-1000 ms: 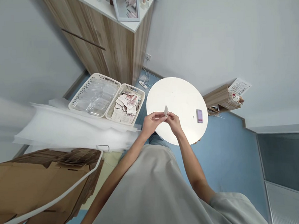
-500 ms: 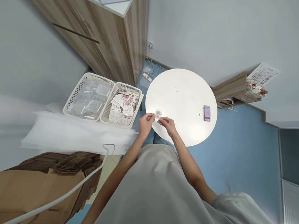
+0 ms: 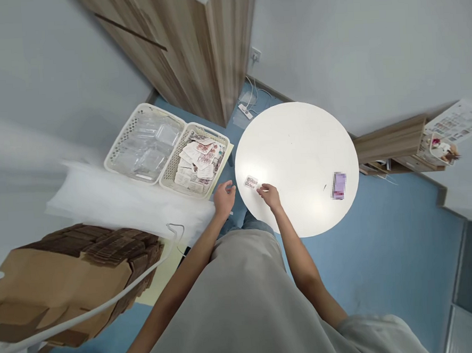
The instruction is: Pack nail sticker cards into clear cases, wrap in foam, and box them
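Note:
A small clear packet (image 3: 251,182) with dark reddish printing or contents lies near the left edge of a round white table (image 3: 297,135). Just right of it is my right hand (image 3: 270,197), fingers slightly curled and parted, the tips close to the packet's corner. Whether they touch it I cannot tell. My left hand (image 3: 224,198) hovers off the table's left edge, thumb and fingers apart, holding nothing. Beyond it stands a cream basket (image 3: 165,182) of printed cards or packets (image 3: 203,156).
Another basket (image 3: 110,152) holds clear plastic boxes (image 3: 149,142). White wrapping sheets (image 3: 113,192) and stacked flat cardboard (image 3: 66,277) lie at left, with a white curved rail (image 3: 108,306) before them. A blurred purple phone (image 3: 339,185) rests on the table. A wooden cabinet (image 3: 196,51) stands behind.
My left hand has let go of the packet and drawn back left, off the table. The packet now lies flat, and my right hand's fingers have loosened beside it. The view has shifted slightly.

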A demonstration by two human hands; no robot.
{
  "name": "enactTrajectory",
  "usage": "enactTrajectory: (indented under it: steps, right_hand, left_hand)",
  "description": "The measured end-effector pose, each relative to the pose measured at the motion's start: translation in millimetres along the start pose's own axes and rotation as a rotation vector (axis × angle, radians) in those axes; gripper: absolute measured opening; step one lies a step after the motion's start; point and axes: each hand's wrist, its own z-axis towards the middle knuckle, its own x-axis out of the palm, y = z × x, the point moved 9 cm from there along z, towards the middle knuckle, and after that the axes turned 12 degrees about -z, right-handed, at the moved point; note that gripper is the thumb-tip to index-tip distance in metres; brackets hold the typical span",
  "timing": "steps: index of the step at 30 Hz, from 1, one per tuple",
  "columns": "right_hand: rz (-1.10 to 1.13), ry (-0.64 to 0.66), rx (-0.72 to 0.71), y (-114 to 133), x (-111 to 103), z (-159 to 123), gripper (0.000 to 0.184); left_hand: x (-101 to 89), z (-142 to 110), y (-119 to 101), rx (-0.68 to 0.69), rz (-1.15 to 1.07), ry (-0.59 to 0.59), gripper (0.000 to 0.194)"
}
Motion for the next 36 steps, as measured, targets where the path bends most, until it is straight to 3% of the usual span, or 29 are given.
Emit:
enactTrajectory:
  steps: [4,9,14,19,23,27,32,36]
  right_hand:
    - [-0.059,0.018,-0.054,49.7,11.0,19.9,0.049]
    - [-0.148,0.080,-0.321,160.9,48.9,50.3,0.052]
    - [-0.305,0.119,-0.583,281.6,110.5,58.9,0.049]
    - [-0.569,0.134,-0.741,365.2,192.3,41.8,0.043]
    - [-0.790,0.136,-0.758,387.0,253.8,28.4,0.047]
    - [-0.926,0.070,-0.683,384.2,284.5,23.0,0.060]
    - [-0.968,-0.014,-0.645,379.8,286.6,15.2,0.057]
    - [-0.797,-0.067,-0.664,373.8,255.2,-2.2,0.050]
  left_hand:
    - [-25.2,-2.7,-8.3,0.031,-0.119,-0.076,0.025]
    - [-81.0,-9.0,-15.7,0.076,-0.278,-0.255,0.023]
    - [-142.0,-24.2,-2.8,0.068,-0.406,-0.423,0.023]
    - [-183.3,-42.9,16.2,0.038,-0.473,-0.519,0.022]
    - [-204.4,-59.3,27.3,0.041,-0.522,-0.565,0.023]
    - [-220.1,-76.7,35.8,0.047,-0.554,-0.591,0.024]
    - [-237.4,-94.4,48.3,0.054,-0.573,-0.618,0.024]
    - [-242.2,-93.0,59.3,0.036,-0.638,-0.571,0.029]
